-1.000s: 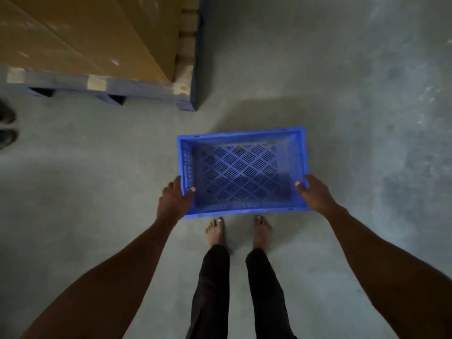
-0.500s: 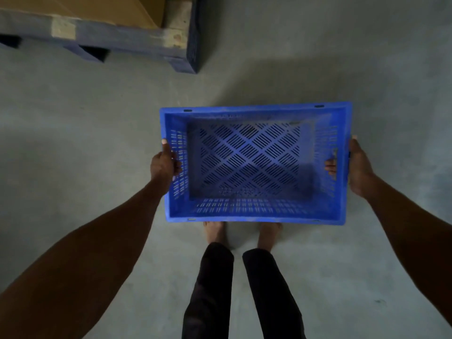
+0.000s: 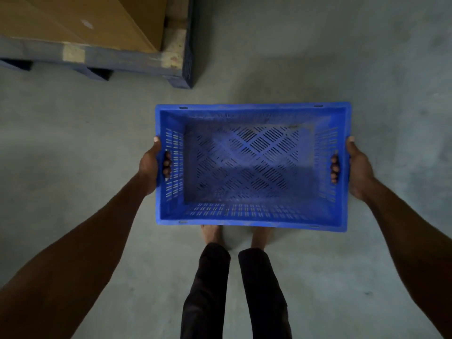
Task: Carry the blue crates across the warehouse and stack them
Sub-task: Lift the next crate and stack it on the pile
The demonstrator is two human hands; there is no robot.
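An empty blue crate (image 3: 252,223) with slotted walls and a slotted floor hangs level in front of me, above my bare feet. My left hand (image 3: 151,165) grips its left short side, fingers hooked through the handle slot and thumb on the rim. My right hand (image 3: 358,170) holds the right short side the same way. No other blue crate is in view.
A blue wooden pallet (image 3: 127,60) carrying a large brown cardboard box (image 3: 80,23) stands on the concrete floor (image 3: 318,57) at the upper left, its corner close to the crate's far left corner. Open floor stretches ahead and to the right.
The crate has come up off the floor and now looks larger and closer. Both hands went from its near corners to the side handle slots. The pallet has slid back down into view.
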